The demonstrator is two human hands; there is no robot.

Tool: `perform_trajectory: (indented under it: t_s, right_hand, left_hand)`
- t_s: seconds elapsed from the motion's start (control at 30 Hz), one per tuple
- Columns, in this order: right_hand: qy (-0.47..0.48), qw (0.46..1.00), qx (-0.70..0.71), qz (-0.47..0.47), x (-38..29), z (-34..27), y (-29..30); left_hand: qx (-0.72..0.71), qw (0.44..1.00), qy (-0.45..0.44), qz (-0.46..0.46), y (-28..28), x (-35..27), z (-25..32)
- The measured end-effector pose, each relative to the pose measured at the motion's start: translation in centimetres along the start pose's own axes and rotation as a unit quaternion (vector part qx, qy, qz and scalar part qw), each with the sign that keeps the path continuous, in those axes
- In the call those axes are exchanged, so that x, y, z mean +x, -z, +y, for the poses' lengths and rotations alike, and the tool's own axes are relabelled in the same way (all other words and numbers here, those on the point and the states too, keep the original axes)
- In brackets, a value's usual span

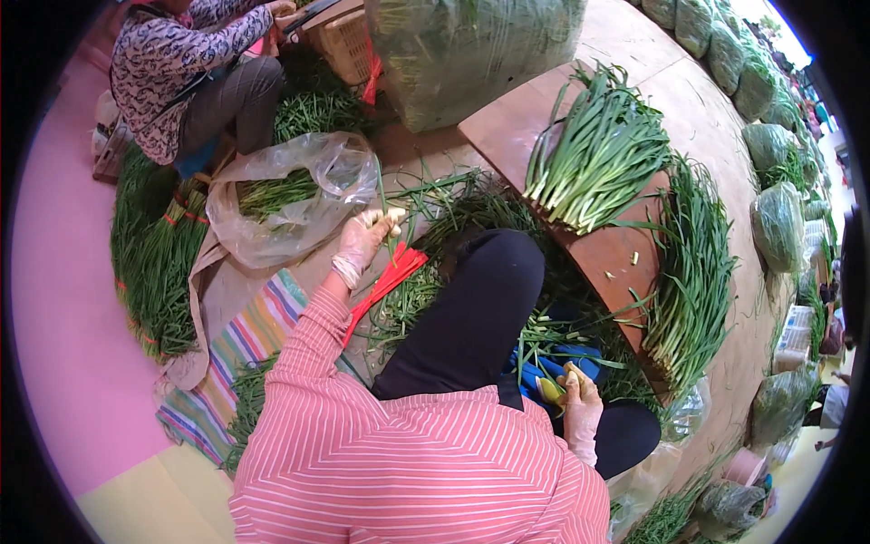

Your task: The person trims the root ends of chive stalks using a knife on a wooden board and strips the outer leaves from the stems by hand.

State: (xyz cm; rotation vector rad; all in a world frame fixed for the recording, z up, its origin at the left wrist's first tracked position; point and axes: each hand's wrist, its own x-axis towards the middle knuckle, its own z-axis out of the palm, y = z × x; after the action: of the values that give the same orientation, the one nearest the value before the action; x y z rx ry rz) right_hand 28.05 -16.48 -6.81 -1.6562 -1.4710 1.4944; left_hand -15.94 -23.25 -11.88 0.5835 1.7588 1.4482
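My left hand (366, 239), in a thin translucent glove, is closed on a slim green stalk (381, 183) that sticks up past the fingers. Just below it lies a bundle of red strips (387, 285), fanned at one end. My right hand (582, 402), gloved too, is low beside my right leg with its fingers curled. Next to its fingertips is a yellow piece (549, 390) over blue material (537, 370); whether the hand grips anything there is unclear. Loose leafy green stalks (591, 149) with pale ends lie on a brown board (499, 126).
More stalks (693, 272) hang at the board's right edge. A clear plastic bag (292, 234) and tied green bundles (163, 251) lie left, by a striped woven sheet (251, 333). A co-worker (183, 75) sits at upper left. A large wrapped bale (469, 61) stands ahead.
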Motion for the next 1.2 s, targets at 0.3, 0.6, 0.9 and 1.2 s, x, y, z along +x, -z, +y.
perform_trajectory:
  t_s: [0.3, 0.6, 0.9, 1.2]
  right_hand:
    - [-0.056, 0.992, -0.11, -0.022, 0.0, -0.5, -1.1]
    - [-0.081, 0.989, -0.121, -0.035, 0.3, -0.3, -1.6]
    - [-0.098, 0.987, -0.118, -0.05, 0.6, 0.9, -1.7]
    - [-0.129, 0.988, -0.074, -0.031, 0.0, 0.0, -1.7]
  left_hand:
    - [0.179, 0.97, 0.162, -0.024, -0.4, -1.4, -12.2]
    - [0.255, 0.935, 0.241, -0.043, -2.9, -1.3, -19.3]
    - [0.233, 0.932, 0.266, -0.075, -4.9, 0.4, -17.6]
    - [0.199, 0.953, 0.218, -0.072, -8.6, 3.6, -13.0]
